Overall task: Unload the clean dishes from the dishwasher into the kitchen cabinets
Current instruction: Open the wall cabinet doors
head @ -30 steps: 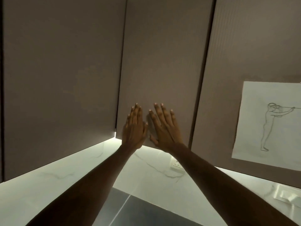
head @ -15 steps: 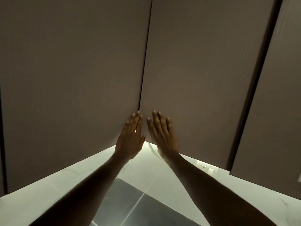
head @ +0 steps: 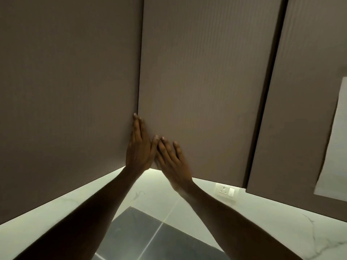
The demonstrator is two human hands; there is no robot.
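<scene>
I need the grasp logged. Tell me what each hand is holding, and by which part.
Nothing is held. The left hand and right hand lie flat, fingers straight, against the closed cabinet doors near the seam between them.

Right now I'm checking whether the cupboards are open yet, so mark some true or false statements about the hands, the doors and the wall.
1. Both hands lie flat with straight fingers on the cabinet doors. True: left hand, right hand.
2. The middle cabinet door stands wide open. False: it looks shut, with only a narrow seam beside it.
3. The left hand holds a plate. False: it holds nothing, and no dish is in view.
4. A wall socket sits below the cabinets, right of the right hand. True.
5. A sheet of paper hangs on the right-hand door. True.
</scene>
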